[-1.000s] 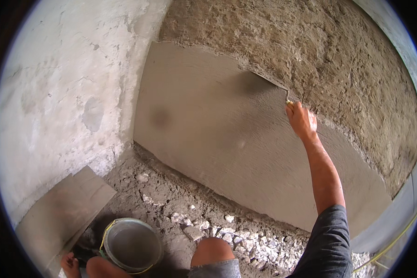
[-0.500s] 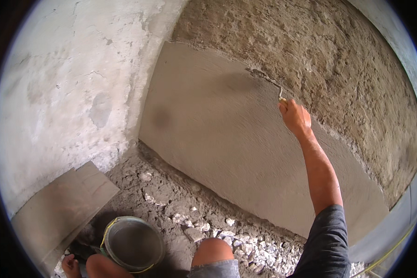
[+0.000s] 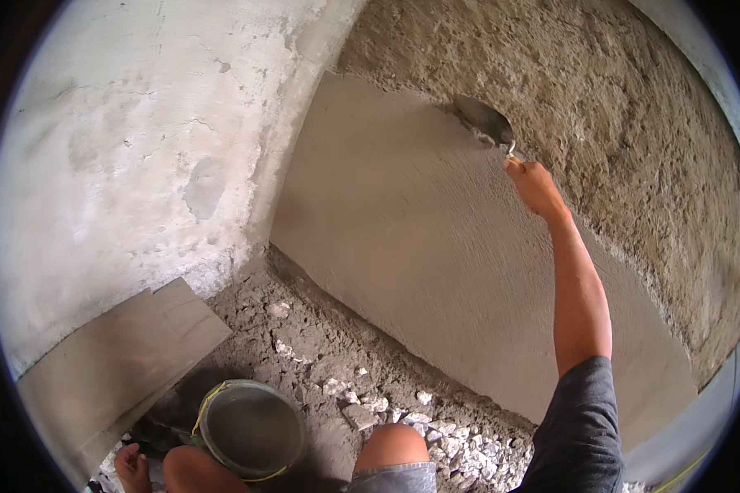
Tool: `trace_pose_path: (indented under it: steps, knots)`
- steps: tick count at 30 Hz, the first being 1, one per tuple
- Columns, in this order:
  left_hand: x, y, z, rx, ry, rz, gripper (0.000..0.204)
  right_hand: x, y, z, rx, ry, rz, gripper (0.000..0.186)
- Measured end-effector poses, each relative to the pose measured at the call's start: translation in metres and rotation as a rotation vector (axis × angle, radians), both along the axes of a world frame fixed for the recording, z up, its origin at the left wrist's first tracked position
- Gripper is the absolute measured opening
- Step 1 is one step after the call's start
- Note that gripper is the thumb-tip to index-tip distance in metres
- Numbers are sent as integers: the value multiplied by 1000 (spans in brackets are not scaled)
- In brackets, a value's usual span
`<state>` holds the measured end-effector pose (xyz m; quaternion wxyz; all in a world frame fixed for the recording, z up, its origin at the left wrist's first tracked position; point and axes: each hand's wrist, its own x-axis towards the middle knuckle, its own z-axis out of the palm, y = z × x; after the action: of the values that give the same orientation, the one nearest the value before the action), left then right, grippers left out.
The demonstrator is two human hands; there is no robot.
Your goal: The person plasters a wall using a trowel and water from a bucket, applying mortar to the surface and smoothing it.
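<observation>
My right hand (image 3: 534,187) is closed on the handle of a metal trowel (image 3: 483,117). The blade, dark on its visible face, lies at the upper edge of smooth grey wet plaster (image 3: 411,246), where it meets rough, brownish wall surface (image 3: 600,107); some mortar sits along the blade's lower edge. At the bottom left, my left hand (image 3: 131,468) is partly visible beside my knee, fingers loosely bent and apart, with nothing visible in them.
A grey bucket (image 3: 251,427) with a yellow handle stands between my knees and a mortar-smeared board (image 3: 115,353), which leans by the pale cracked side wall (image 3: 115,181). Rubble and white stones (image 3: 460,456) line the wall's foot. A yellow line (image 3: 682,472) runs at the lower right.
My right hand and trowel have moved up the wall, first leftward, then slightly right. The blade has tilted to show more of its face. The view has shifted slightly.
</observation>
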<state>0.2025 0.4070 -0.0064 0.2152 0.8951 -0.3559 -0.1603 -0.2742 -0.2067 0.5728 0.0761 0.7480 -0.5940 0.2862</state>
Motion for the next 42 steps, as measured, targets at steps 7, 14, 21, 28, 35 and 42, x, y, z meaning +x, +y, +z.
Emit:
trace_pose_path:
  steps: [7, 14, 21, 28, 35, 42]
  knots:
    - [0, 11, -26, -87, -122, -5, 45, 35, 36, -15, 404, 115, -38, 47]
    - [-6, -9, -18, -339, 77, 128, 35, 30, -15, -31, -248, 325, -82, 48]
    - [-3, -16, -18, -589, 227, 233, 24, 45, -36, -38, -185, 384, -240, 48]
    - [9, -70, 48, -668, 413, 224, 33, 37, -65, -24, -308, 410, -234, 47]
    - [98, -160, 200, -742, -555, 83, 40, 83, -42, 11, -189, 309, 16, 53]
    - [166, -302, 381, -791, -983, 78, 77, 99, -76, -11, -218, 406, -138, 51]
